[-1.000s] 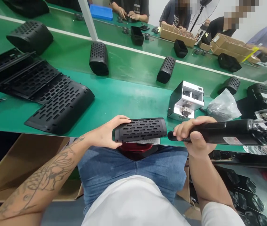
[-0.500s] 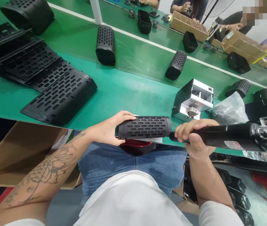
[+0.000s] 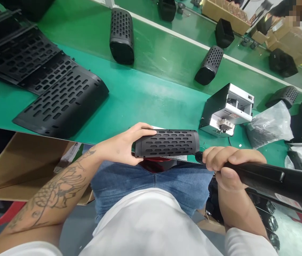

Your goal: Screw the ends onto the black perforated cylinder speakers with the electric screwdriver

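A black slotted plastic housing point(image 3: 168, 143) lies lengthwise at the front edge of the green bench. My left hand point(image 3: 125, 144) grips its left end, thumb and fingers spread around the top and bottom sides. In my right hand point(image 3: 231, 165) is a black electric screwdriver point(image 3: 270, 181), held roughly level with its body running off to the right. The screwdriver's dark nose is at the lower right corner of the housing; whether the bit sits in a screw is hidden. Something white shows from behind the housing's upper edge.
Several larger slotted black covers point(image 3: 63, 101) are piled on the left. A silver-and-black screw feeder point(image 3: 227, 110) stands right of the housing, beside a clear plastic bag point(image 3: 269, 124). Black speaker-like units point(image 3: 122, 35) stand on the strip behind. An open cardboard box point(image 3: 28, 163) is below the bench at left.
The view has shifted a little. The screwdriver's rear end has swung lower, while its nose stays at the housing's right end. My left hand keeps its grip.
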Motion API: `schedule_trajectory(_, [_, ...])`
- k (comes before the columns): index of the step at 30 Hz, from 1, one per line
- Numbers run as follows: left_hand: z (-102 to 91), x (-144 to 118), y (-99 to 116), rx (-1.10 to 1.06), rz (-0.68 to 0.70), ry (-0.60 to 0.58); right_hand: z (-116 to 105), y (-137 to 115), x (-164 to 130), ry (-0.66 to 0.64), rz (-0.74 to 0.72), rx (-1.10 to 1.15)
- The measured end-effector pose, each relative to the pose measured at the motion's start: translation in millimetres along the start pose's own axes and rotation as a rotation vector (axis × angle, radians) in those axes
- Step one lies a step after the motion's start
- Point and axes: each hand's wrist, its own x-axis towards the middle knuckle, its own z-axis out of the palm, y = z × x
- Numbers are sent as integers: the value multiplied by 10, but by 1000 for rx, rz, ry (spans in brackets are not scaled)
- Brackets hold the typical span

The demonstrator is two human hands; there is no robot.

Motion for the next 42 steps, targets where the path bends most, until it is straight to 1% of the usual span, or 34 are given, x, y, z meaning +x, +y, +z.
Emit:
schedule_trajectory(2, [11,-5,0,-2,4,11,-10,13,33,-48,-32,43])
schedule_trajectory(5, [22,-7,1,-5,-2,18,-13,32,54,-54,-21,65])
schedule_trajectory(7, [26,-5,1,-11,-13,19,-22,40,60,-68,-11,64])
schedule_trajectory(10, [39,-7,-7,-10,-17,31,-49,49,65,-144,-22,43])
schedule_trajectory(12, [69,-21,-24,1,-24,46,-52,49,48,-168,-22,22])
schedule_trajectory(14, [128,-52,-55,16,-30,80,-29,35,8,-139,-6,1])
schedule_trajectory(17, [260,-107,-124,25,-41,187,5,-10,-39,-76,24,-9])
schedule_trajectory(19, [351,-124,-170,15,-51,254,-41,-29,5,10,48,-5])
schedule_trajectory(20, [390,-120,-188,7,-48,277,-100,-23,61,84,58,-14])
schedule_trajectory(21, [422,-107,-201,2,-39,294,-184,-1,138,184,56,-41])
schedule_trajectory(23, [469,-62,-211,1,-6,320,-411,93,332,422,9,-165])
schedule_trajectory(24, [484,-35,-210,3,12,330,-538,164,432,541,-48,-257])
schedule_trajectory(25, [495,-8,-207,6,30,337,-661,246,522,631,-86,-350])
schedule_trajectory(26, [502,15,-203,7,45,338,-772,334,594,689,-90,-414])
schedule_trajectory(28, [511,44,-200,4,66,326,-934,495,675,747,-67,-473])
schedule_trajectory(30, [520,49,-211,6,57,313,-1005,597,679,754,-33,-461])
schedule_trajectory(32, [533,39,-236,16,27,308,-1005,610,639,750,-19,-449])
schedule_trajectory(35, [565,29,-284,17,7,312,-921,458,554,721,31,-451])
schedule_trajectory(37, [590,32,-309,-1,17,313,-807,270,486,686,62,-415])
schedule_trajectory(39, [611,41,-323,-26,14,312,-632,60,404,612,73,-315])
schedule_trajectory(42, [633,53,-329,-59,-23,314,-262,-179,276,383,53,-97])
